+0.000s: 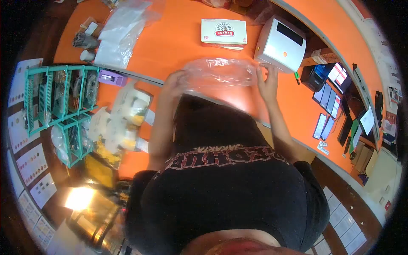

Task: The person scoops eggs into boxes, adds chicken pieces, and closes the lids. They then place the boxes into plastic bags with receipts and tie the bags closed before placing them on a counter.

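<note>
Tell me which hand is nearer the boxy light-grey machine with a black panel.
Right. The right hand is close by the machine's near side; the left hand is farther off, across the crinkled clear plastic.

Likely a takeaway food shop: orange counter [174, 38], spicy-chicken box [223, 32], plastic bags [119, 36], phones [326, 96]

A bright light [80, 198] burns out to white at lower left. Pale glare spreads across the orange counter [170, 46], and small highlights glint on the clear plastic bag [219, 75]. The left hand [171, 85] looks blurred. Fisheye distortion bends the outer edges; the corners fall to black.
</note>
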